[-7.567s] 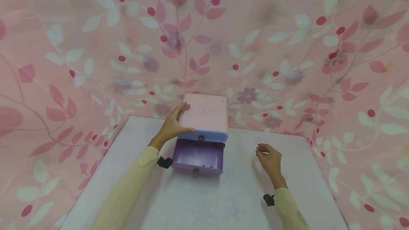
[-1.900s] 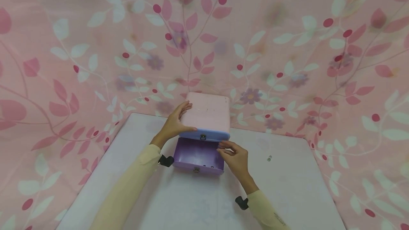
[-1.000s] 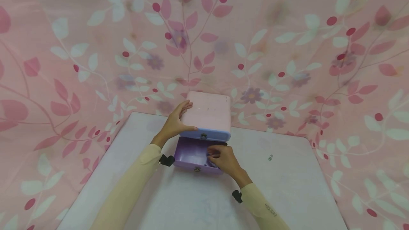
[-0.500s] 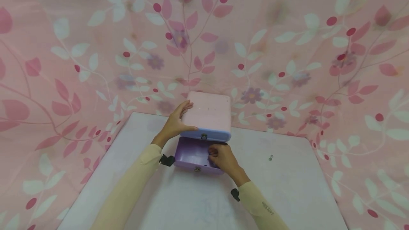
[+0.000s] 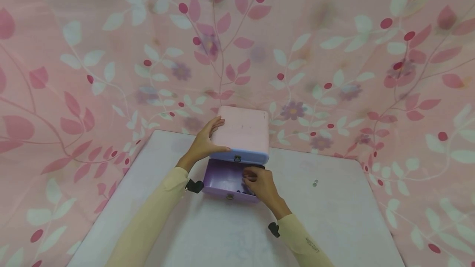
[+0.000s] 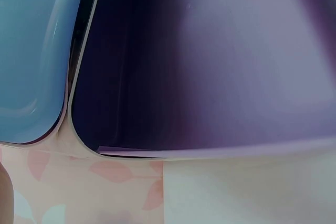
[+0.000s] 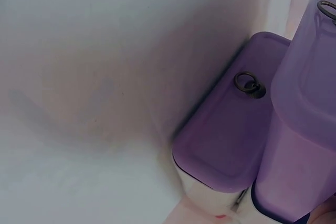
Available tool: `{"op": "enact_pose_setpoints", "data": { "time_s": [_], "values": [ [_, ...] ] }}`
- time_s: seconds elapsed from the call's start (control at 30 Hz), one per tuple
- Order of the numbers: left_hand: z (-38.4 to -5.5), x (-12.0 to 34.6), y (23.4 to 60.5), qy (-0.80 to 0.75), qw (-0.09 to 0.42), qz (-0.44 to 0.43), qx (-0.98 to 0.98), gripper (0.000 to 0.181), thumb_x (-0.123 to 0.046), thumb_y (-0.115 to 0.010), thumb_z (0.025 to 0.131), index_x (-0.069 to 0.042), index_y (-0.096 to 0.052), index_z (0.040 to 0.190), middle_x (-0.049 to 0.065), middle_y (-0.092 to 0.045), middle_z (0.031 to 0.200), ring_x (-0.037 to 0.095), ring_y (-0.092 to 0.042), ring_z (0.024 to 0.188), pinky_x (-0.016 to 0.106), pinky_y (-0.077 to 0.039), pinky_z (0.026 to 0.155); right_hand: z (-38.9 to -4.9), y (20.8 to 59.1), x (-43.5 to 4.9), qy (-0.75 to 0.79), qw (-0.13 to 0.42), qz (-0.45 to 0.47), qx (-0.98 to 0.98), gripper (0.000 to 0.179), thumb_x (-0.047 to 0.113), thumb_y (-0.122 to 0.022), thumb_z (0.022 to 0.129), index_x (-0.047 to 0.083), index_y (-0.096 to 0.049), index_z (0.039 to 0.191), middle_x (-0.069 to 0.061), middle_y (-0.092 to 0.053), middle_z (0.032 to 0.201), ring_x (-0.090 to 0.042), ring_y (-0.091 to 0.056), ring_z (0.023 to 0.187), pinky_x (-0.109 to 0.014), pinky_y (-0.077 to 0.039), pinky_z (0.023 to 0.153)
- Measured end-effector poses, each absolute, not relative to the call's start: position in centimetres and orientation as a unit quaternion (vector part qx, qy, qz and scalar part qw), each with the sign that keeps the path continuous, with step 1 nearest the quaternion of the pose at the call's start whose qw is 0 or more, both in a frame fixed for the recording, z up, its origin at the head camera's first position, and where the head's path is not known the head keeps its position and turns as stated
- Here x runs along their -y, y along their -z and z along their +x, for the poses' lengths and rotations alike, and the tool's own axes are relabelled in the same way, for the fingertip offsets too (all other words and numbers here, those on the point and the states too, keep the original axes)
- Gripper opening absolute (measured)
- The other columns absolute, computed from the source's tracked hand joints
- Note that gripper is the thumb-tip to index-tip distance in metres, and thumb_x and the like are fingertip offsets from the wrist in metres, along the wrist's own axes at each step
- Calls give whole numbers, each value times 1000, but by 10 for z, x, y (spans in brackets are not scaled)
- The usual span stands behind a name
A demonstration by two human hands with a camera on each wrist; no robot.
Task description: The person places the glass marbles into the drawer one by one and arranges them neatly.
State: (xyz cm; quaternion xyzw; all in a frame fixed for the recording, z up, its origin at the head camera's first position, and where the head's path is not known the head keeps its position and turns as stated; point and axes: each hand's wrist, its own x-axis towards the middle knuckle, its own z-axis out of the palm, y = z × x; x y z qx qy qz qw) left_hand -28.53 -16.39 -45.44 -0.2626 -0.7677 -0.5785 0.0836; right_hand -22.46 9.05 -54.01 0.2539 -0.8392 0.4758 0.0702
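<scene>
A pink box with a blue top drawer stands against the cloth wall. Below the blue front, a purple drawer is pulled out. My left hand rests on the box's left side, thumb along the top front edge, fingers fairly straight. My right hand is inside the purple drawer at its right end, with fingers bent and thumb near the fingertips; I cannot tell whether anything is between them. Small dark round pieces lie by the drawer's front wall. The left wrist view shows the drawer's bare purple floor.
Small clear greenish marbles lie on the white table to the right. Under the pulled-out drawer sits a second purple drawer with a ring pull, pushed in. Pink floral cloth surrounds the table's back and sides.
My right hand has come from the table's right side into the purple drawer, and marbles now lie where it was. Lately it has shifted slightly within the drawer. My left hand stays on the box.
</scene>
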Motion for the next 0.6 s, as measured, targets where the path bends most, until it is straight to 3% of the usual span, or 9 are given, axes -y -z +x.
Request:
{"op": "enact_pose_setpoints", "data": {
  "time_s": [0.27,0.5,0.6],
  "values": [
    [-285,163,456,577,85,-265,768,109,-13,-92,67,1,-25,151,21,-39,149,33,-36,139,43,-26,117,-218,540,-93,-549,86,238,796,32,-11,-78,75,-10,-68,106,-19,-72,92,-27,-72,84,-23,-59,72],
    [-283,162,454,573,86,-263,772,108,-12,-91,68,2,-24,152,22,-38,149,34,-35,139,45,-25,117,-205,517,-104,-592,91,222,769,31,-20,-73,74,-15,-66,105,-31,-68,95,-45,-68,87,-44,-59,76],
    [-285,163,454,569,88,-263,774,108,-13,-91,67,2,-25,152,21,-39,149,32,-36,139,43,-25,117,-199,500,-112,-594,98,218,768,30,-20,-72,76,-17,-65,105,-33,-67,98,-46,-67,88,-45,-59,77]
  ]
}}
